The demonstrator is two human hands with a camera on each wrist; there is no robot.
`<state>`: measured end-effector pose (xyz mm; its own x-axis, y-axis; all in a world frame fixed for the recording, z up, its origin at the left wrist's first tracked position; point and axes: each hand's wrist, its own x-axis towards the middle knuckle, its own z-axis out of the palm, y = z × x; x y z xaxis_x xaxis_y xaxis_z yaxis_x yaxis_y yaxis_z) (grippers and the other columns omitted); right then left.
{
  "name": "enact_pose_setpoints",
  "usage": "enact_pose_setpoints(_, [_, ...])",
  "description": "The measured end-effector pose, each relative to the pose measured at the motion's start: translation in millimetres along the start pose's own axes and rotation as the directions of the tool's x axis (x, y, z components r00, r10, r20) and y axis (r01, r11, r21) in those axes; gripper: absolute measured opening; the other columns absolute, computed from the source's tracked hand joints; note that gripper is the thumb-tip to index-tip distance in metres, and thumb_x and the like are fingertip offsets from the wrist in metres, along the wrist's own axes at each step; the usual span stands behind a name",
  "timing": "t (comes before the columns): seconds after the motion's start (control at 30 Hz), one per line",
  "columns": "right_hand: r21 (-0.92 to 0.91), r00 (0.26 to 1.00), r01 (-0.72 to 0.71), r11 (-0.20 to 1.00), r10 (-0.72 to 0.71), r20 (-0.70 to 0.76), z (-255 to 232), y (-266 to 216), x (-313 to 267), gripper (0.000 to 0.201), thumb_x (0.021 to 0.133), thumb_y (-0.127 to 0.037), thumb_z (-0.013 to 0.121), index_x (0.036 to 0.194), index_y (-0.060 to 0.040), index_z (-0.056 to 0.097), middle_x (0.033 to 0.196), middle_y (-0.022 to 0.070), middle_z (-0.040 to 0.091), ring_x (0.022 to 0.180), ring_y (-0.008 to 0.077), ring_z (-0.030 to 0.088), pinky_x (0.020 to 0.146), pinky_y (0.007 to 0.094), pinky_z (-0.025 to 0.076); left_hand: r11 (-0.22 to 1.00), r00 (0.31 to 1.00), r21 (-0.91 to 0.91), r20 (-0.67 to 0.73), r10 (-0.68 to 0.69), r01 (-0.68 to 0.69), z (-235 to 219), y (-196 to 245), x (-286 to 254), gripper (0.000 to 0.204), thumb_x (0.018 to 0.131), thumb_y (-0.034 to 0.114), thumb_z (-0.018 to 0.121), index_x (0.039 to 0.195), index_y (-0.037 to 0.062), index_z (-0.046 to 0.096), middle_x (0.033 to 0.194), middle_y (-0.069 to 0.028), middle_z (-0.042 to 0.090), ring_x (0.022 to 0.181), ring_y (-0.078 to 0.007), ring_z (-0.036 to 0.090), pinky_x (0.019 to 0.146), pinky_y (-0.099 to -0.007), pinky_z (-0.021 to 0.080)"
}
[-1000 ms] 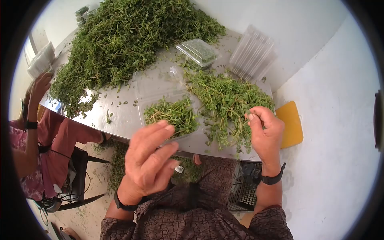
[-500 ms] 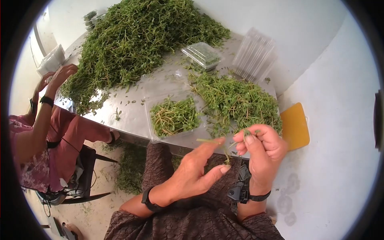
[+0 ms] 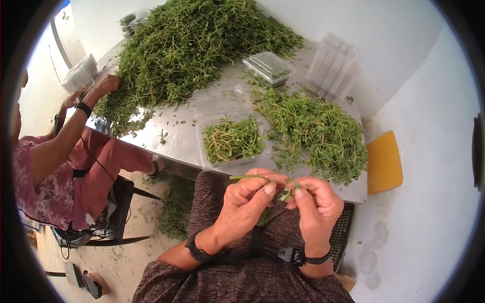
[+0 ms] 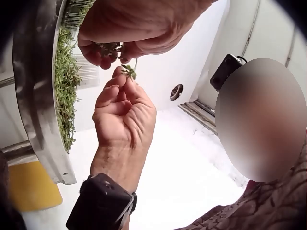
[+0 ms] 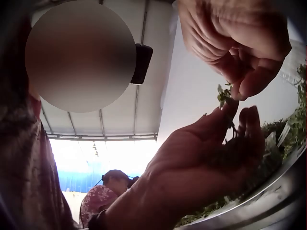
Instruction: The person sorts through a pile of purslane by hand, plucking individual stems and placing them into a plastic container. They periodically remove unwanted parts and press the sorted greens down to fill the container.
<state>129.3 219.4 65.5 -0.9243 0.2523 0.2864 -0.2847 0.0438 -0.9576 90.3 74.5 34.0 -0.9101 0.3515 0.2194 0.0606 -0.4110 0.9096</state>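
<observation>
In the head view, the left hand (image 3: 237, 214) pinches a green stem (image 3: 247, 177) between thumb and fingers. Close beside it, the right hand (image 3: 318, 209) pinches a small leafy sprig (image 3: 286, 194) at its fingertips. Both hands are held above the lap, just off the table's front edge. The left wrist view shows the right hand (image 4: 124, 115) with leaves (image 4: 128, 72) at its fingertips, below the left hand (image 4: 139, 28). Beyond the hands, an open clear container (image 3: 203, 151) holds cut greens (image 3: 233, 139); a looser pile of greens (image 3: 318, 129) lies to its right.
A large heap of greens (image 3: 187, 55) covers the table's (image 3: 177, 144) back. Behind the small pile are a closed filled box (image 3: 270, 67) and stacked clear containers (image 3: 333, 68). Another person (image 3: 55, 171) sits at the left, hands at the heap. A yellow board (image 3: 385, 164) stands at the right.
The right hand has left the small pile and come down over the lap. The left hand has moved right from beside the container and now grips a stem. The seated person's hands have reached the heap.
</observation>
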Motion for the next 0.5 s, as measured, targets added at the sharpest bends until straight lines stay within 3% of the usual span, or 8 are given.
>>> enact_pose_setpoints(0.07, [-0.047, 0.999, 0.032, 0.998, -0.031, 0.03, 4, 10, -7, 0.008, 0.09, 0.003, 0.06, 0.097, 0.0048, 0.064, 0.09, 0.0094, 0.069, 0.071, 0.01, 0.065, 0.062, 0.0224, 0.052, 0.999, 0.999, -0.006, -0.002, 0.036, -0.036, 0, 1, 0, 0.023, 0.1, 0.009, 0.052, 0.114, -0.0019, 0.067, 0.113, -0.0069, 0.062, 0.087, -0.0073, 0.056, 0.075, -0.023, 0.047])
enact_pose_setpoints(0.13, [-0.166, 0.989, 0.131, 0.977, -0.116, 0.097, 4, 25, -8, 0.01, 0.085, 0.005, 0.063, 0.095, 0.0042, 0.063, 0.084, 0.0097, 0.068, 0.068, 0.0099, 0.064, 0.06, 0.0231, 0.049, 0.999, 0.999, -0.046, 0.032, 0.007, -0.006, 0, 4, 0, 0.027, 0.101, 0.01, 0.047, 0.118, -0.0035, 0.064, 0.124, -0.0143, 0.059, 0.109, -0.0181, 0.057, 0.096, -0.0339, 0.044])
enact_pose_setpoints(0.23, [-0.173, 0.984, 0.129, 0.976, -0.104, 0.145, 9, 28, -11, 0.012, 0.083, 0.007, 0.062, 0.095, 0.0037, 0.063, 0.081, 0.0091, 0.067, 0.068, 0.0102, 0.063, 0.06, 0.0231, 0.049, 0.987, 1.0, -0.163, 0.02, -0.01, 0.013, 0, 5, 0, 0.027, 0.101, 0.012, 0.047, 0.116, -0.0042, 0.064, 0.122, -0.0161, 0.061, 0.113, -0.0217, 0.057, 0.1, -0.0385, 0.043])
enact_pose_setpoints(0.27, [-0.18, 0.982, 0.137, 0.974, -0.11, 0.151, 11, 30, -11, 0.014, 0.081, 0.008, 0.061, 0.094, 0.0039, 0.063, 0.079, 0.0095, 0.066, 0.067, 0.0114, 0.063, 0.06, 0.0235, 0.049, 0.987, 1.0, -0.162, 0.017, -0.01, 0.013, -1, 5, 0, 0.027, 0.101, 0.012, 0.047, 0.116, -0.0042, 0.064, 0.122, -0.0161, 0.061, 0.113, -0.0217, 0.057, 0.1, -0.0385, 0.043])
enact_pose_setpoints(0.33, [-0.176, 0.976, 0.179, 0.968, -0.152, 0.158, 14, 35, -11, 0.015, 0.08, 0.009, 0.061, 0.094, 0.0037, 0.063, 0.079, 0.0105, 0.067, 0.066, 0.0126, 0.063, 0.06, 0.024, 0.049, 0.974, 0.995, -0.219, 0.087, -0.044, 0.062, -4, 6, -1, 0.022, 0.102, 0.008, 0.046, 0.113, -0.0015, 0.063, 0.119, -0.0097, 0.063, 0.091, -0.0098, 0.059, 0.08, -0.0264, 0.049])
enact_pose_setpoints(0.4, [-0.172, 0.966, 0.224, 0.959, -0.196, 0.167, 15, 36, -10, 0.015, 0.08, 0.009, 0.06, 0.094, 0.0035, 0.063, 0.08, 0.0115, 0.067, 0.065, 0.0138, 0.064, 0.059, 0.0245, 0.049, 0.967, 0.997, -0.254, 0.083, -0.008, 0.029, -3, 4, 0, 0.022, 0.102, 0.009, 0.046, 0.111, -0.0018, 0.063, 0.113, -0.0086, 0.063, 0.091, -0.0107, 0.06, 0.079, -0.0266, 0.049])
enact_pose_setpoints(0.5, [-0.257, 0.956, 0.215, 0.942, -0.15, 0.251, 11, 37, -11, 0.02, 0.079, 0.01, 0.059, 0.097, 0.0028, 0.063, 0.08, 0.013, 0.066, 0.064, 0.0163, 0.064, 0.059, 0.0259, 0.05, 0.955, 0.998, -0.295, 0.067, 0.014, 0.006, -8, 8, 2, 0.021, 0.103, 0.01, 0.046, 0.109, -0.0025, 0.062, 0.102, -0.006, 0.063, 0.09, -0.0122, 0.061, 0.077, -0.0271, 0.05])
